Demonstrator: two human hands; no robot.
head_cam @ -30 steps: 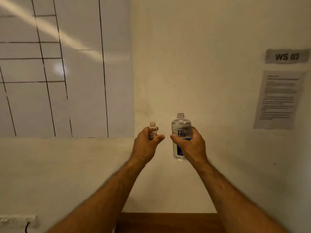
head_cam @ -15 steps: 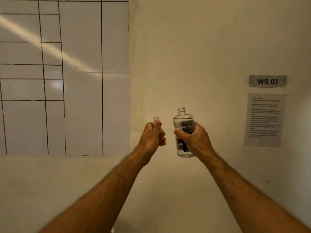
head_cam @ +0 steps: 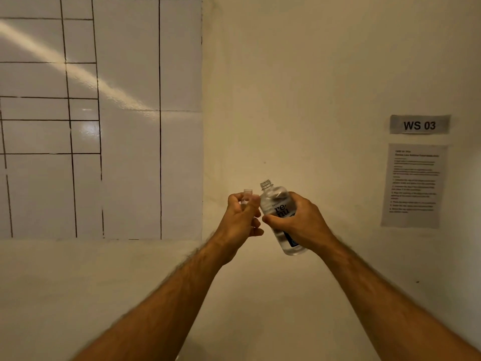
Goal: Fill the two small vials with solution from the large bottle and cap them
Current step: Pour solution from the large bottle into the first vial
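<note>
Pouring is about to start: the right hand (head_cam: 299, 225) grips the uncapped bottle (head_cam: 279, 217), tilted toward the small vial (head_cam: 247, 195) pinched in the left hand (head_cam: 240, 220). Next, line up the mouths.

Two hands are up in front of the wall: the left hand (head_cam: 240, 217) and the right hand (head_cam: 299, 225), with two bare forearms behind them. One small vial (head_cam: 247, 195) shows, its open neck poking up above the left hand's curled fingers. One large bottle (head_cam: 279, 212) sits in the right hand's grip, tilted with its uncapped mouth leaning toward the vial; it carries one label with dark lettering. On the wall, up and to the right of the right hand, there is one sign (head_cam: 419, 125) reading "WS 03" and one printed sheet (head_cam: 413, 186) just below it. To the left of the left hand hangs one whiteboard (head_cam: 125, 74) ruled with dark lines.
</note>
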